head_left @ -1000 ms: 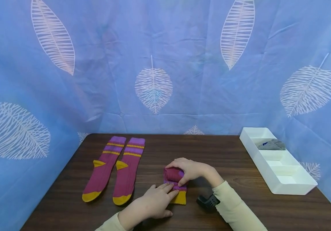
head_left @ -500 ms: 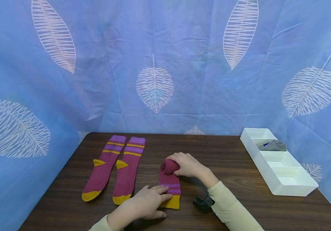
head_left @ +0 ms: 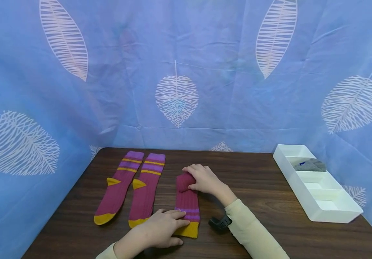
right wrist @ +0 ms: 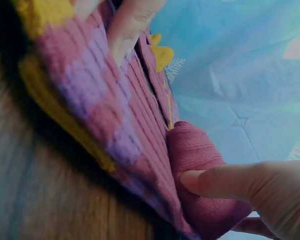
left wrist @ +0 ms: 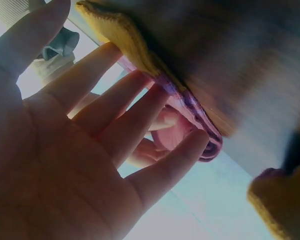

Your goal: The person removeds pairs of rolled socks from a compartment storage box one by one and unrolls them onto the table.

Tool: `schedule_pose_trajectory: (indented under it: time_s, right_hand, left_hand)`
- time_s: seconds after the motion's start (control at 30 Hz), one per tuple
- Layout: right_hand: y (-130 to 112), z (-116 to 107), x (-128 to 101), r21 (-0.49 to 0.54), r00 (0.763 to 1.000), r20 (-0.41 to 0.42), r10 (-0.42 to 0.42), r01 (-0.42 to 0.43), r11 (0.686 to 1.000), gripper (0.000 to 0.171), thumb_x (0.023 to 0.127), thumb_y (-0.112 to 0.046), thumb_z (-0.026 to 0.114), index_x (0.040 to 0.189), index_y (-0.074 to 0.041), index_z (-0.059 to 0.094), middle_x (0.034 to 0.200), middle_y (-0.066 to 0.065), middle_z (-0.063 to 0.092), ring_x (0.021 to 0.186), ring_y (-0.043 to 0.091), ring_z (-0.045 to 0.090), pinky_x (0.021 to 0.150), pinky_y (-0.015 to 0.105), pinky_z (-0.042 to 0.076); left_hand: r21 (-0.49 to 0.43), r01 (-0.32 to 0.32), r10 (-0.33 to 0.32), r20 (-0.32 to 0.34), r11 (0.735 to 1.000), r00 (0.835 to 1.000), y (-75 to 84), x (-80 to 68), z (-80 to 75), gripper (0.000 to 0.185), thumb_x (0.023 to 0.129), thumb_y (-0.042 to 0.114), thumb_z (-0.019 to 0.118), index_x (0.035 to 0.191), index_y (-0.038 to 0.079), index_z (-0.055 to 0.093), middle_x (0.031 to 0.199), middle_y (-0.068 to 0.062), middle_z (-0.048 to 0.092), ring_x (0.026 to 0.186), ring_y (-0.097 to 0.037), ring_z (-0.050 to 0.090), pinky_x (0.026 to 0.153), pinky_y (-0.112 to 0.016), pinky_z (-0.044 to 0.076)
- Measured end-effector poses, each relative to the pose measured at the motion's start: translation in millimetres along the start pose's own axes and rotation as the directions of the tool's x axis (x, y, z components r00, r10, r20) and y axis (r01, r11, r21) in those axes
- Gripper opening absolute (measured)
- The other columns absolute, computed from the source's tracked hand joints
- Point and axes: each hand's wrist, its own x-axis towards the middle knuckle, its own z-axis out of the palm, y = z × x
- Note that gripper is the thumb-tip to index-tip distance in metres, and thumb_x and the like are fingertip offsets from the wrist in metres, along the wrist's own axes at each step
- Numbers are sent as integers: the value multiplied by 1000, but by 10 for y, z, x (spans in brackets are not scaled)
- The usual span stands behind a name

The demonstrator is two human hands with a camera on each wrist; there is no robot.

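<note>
A maroon sock [head_left: 187,201] with purple stripes and a yellow cuff [head_left: 189,230] lies on the table, its far end rolled up. Thumb and fingers of my right hand [head_left: 205,181] grip that roll [right wrist: 197,170], the thumb on its near side in the right wrist view. My left hand [head_left: 160,228] reaches over the cuff end with its fingers extended, fingertips [left wrist: 157,92] on the striped part. In the right wrist view a second yellow edge [right wrist: 65,120] shows beneath the upper layer.
Two matching socks, one left [head_left: 117,190] and one right [head_left: 147,190], lie flat to the left. At the right stands a white divided box [head_left: 305,194] with a grey folded item [head_left: 309,164] in one compartment. A blue leaf-patterned cloth [head_left: 224,100] hangs behind the table [head_left: 250,172].
The right hand and roll have moved away from the person and slightly left, leaving a longer flat stretch of sock. The left hand and cuff have shifted slightly nearer and left.
</note>
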Motion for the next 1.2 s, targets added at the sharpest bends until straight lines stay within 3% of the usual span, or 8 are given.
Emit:
schedule_pose_trajectory:
  time_s: [0.2, 0.37, 0.47, 0.57, 0.67, 0.83, 1.07, 1.2]
  right_hand:
    - [-18, 54, 70, -27, 996, -90, -21, 18, 999, 44, 82, -29, 79, 121, -16, 61, 126, 5, 61, 121, 28, 55, 97, 52, 46]
    - [-38, 103, 134, -85, 979, -174, -108, 94, 992, 20, 84, -16, 76, 99, -16, 62, 110, 3, 61, 106, 24, 58, 86, 46, 49]
    - [-32, 116, 177, -121, 974, -181, -139, 118, 986, 10, 87, -12, 72, 90, -16, 64, 103, 1, 62, 96, 22, 58, 79, 41, 49]
    - [-19, 94, 214, -115, 983, -122, -137, 123, 986, 4, 90, -12, 68, 90, -16, 68, 102, 1, 65, 93, 21, 60, 77, 38, 50]
    - [-12, 31, 239, -55, 994, -3, -110, 109, 993, 7, 91, -13, 66, 97, -14, 69, 108, 3, 65, 97, 22, 62, 80, 38, 52]
    - [-23, -69, 290, -35, 982, 163, -92, 99, 994, 19, 87, -17, 72, 104, -15, 65, 114, 2, 62, 98, 19, 59, 81, 38, 51]
    - [15, -53, 419, -176, 967, 213, -136, 176, 969, 24, 85, -23, 76, 97, -20, 56, 97, -5, 55, 81, 11, 46, 71, 32, 39]
    - [51, -30, 529, -199, 964, 221, -146, 191, 961, 23, 85, -22, 75, 96, -21, 55, 94, -6, 56, 80, 12, 48, 72, 33, 40]
  left_hand:
    - [18, 1, -1, 2, 1000, 1000, 9, 10, 8, 53, 88, 53, 64, 137, 33, 56, 148, 6, 49, 135, -12, 48, 101, -51, 46]
    - [11, 6, -6, 10, 1000, 1000, 13, 7, 11, 53, 89, 53, 64, 138, 33, 55, 149, 5, 48, 135, -12, 48, 101, -51, 46]
    - [15, 1, -1, 0, 1000, 1000, 24, 4, 12, 53, 89, 52, 64, 138, 33, 55, 149, 5, 48, 135, -12, 48, 101, -50, 46]
    - [19, 0, 0, -6, 1000, 1000, 39, 6, 12, 53, 89, 53, 64, 138, 33, 55, 149, 5, 48, 135, -12, 48, 101, -50, 46]
    - [12, 7, -7, 2, 1000, 1000, 53, 9, 14, 54, 89, 53, 63, 138, 33, 54, 149, 5, 47, 136, -12, 47, 102, -50, 46]
    - [-6, 24, -24, 22, 1000, 999, 62, 6, 21, 54, 89, 53, 63, 139, 34, 53, 150, 6, 46, 137, -12, 46, 103, -51, 44]
    - [0, 20, -20, 17, 1000, 1000, 78, 3, 17, 53, 89, 52, 63, 138, 33, 54, 150, 6, 47, 137, -12, 46, 102, -51, 45]
    - [24, 3, -3, 6, 1000, 1000, 97, 7, 21, 52, 89, 52, 64, 137, 33, 56, 148, 5, 49, 135, -12, 48, 100, -50, 47]
